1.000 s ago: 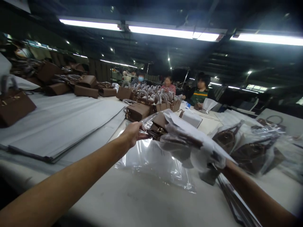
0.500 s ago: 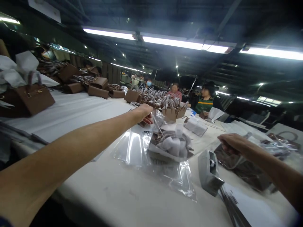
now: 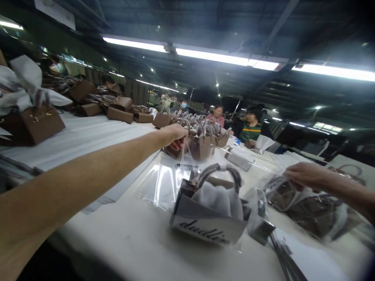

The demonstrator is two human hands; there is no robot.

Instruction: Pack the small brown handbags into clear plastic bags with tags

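Left hand [image 3: 175, 135]: you pinch the clear plastic sleeve [image 3: 164, 183] by its top edge, fingers closed.
Right hand [image 3: 304, 174]: closed on a wrapped bag [image 3: 295, 203].
Handbag [image 3: 212, 208]: upright on the tabletop [image 3: 131, 242] between your hands.
Advice: hold the sleeve mouth taut and clear of the handle.

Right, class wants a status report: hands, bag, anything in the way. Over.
Left hand pinching clear plastic bag top. Right hand on bagged handbags. Wrapped handbag upright between. Tape dispenser beside it.

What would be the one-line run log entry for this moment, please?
left hand: pinching clear bag mouth, raised | right hand: on wrapped handbag | upright handbag: inside clear bag
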